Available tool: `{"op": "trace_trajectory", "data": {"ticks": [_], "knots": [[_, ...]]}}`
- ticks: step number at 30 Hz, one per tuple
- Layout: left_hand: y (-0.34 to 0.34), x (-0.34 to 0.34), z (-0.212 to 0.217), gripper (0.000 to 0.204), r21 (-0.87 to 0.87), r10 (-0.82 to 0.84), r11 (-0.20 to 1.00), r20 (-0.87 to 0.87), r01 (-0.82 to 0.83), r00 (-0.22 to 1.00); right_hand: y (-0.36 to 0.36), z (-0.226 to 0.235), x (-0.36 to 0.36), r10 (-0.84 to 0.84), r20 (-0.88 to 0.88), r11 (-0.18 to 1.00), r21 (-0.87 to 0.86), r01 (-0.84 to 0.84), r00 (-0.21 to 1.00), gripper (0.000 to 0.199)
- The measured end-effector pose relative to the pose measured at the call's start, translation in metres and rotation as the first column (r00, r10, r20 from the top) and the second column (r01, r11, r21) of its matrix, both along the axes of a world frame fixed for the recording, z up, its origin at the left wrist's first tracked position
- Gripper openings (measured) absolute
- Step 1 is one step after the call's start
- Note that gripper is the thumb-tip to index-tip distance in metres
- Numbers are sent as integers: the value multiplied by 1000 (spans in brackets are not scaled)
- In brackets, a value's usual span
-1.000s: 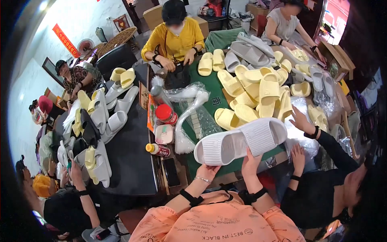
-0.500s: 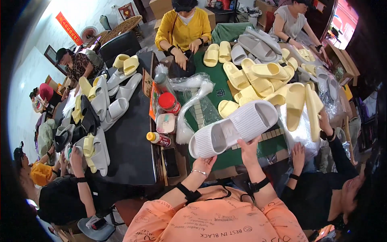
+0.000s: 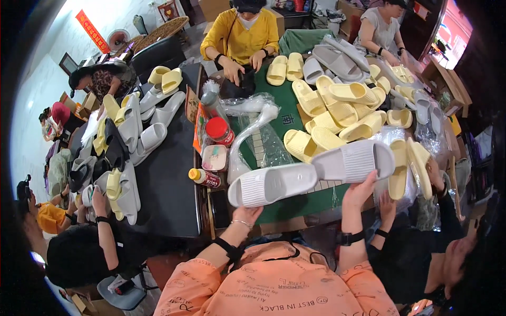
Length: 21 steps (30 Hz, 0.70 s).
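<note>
A pair of light grey slide slippers is held up over the near edge of the green table, heels together and toes pointing apart. My left hand (image 3: 246, 214) grips the left grey slipper (image 3: 274, 184) from below at its strap end. My right hand (image 3: 361, 190) supports the right grey slipper (image 3: 353, 162), thumb against the strap's lower side. Most fingers of both hands are hidden beneath the slippers. Just beyond them lies a pile of pale yellow slippers (image 3: 340, 108).
A red-lidded jar (image 3: 219, 130), a small yellow-capped bottle (image 3: 204, 177) and clear plastic bags (image 3: 263, 139) sit to the left. At right, a co-worker's hand (image 3: 435, 176) holds yellow slippers (image 3: 419, 160). More slippers lie on the black table (image 3: 171, 195).
The two grey slippers, overlapping before, are now drawn apart, heel to heel. My right hand has moved right, my left slightly left. The co-worker's yellow slippers at right are lower.
</note>
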<state>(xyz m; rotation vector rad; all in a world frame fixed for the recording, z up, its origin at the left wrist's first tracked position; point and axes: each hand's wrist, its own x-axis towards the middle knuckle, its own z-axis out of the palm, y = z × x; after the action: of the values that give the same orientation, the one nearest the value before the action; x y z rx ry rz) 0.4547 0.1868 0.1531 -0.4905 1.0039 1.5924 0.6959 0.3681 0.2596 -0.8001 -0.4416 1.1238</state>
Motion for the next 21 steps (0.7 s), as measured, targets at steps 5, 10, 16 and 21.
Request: {"op": "trace_trajectory", "data": {"ticks": [5,10,16,21], "knots": [[43,-28,14,37,-250,-421,902,-337,351,842,-3,-10,22,72,449,995,33,-97,891,39],[116,-11,-2,43,-414,-775,597,-518,687,361,-22,-18,12,400,316,914,-70,-399,860,33],[147,3,-48,48,-392,-479,860,-841,326,253,-35,-50,-27,686,364,726,-290,-624,630,29],[83,50,12,56,65,-340,777,-793,626,505,-40,-70,-50,714,206,691,-357,-628,669,29]]}}
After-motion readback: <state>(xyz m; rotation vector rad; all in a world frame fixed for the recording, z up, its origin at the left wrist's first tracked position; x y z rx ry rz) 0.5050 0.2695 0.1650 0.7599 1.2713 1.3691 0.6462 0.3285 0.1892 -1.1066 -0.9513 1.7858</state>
